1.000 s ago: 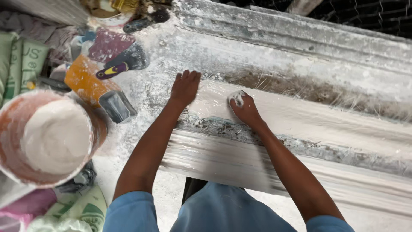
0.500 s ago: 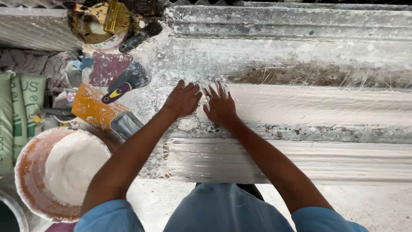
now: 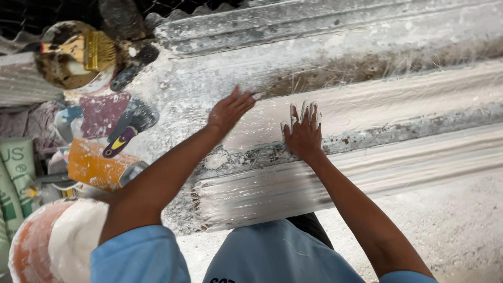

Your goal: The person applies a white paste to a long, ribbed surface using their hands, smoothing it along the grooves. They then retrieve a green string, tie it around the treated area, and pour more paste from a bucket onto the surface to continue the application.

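Both bare hands lie on a long white plaster moulding that runs from the middle of the scene out to the right, resting on a rough, plaster-crusted bench. The right hand presses flat on the moulding's smooth wet band, fingers spread and pointing far, smeared white; its grip is wide and holds nothing. The left hand sits just to the left of it, near the moulding's left end, fingers stretched toward the right and touching the wet plaster at their tips; its grip is wide too, with nothing held. The two hands are near each other but apart.

Nearer than the hands, the moulding steps down into a ribbed, streaked white face that ends just above the person's blue shirt. Farther off, a grey ridged strip runs along the far edge.

To the left of the left forearm lies a scatter of tools. An orange trowel-like tool lies flat, with a dark scraper with a purple and yellow handle just beyond it. A reddish, plaster-stained pad lies beside the scraper. At the far left a round dirty container holds a brush with yellowish bristles. In the near left corner stands an orange bucket filled with white plaster, partly hidden by the left sleeve. Green and white sacks lie at the left edge.
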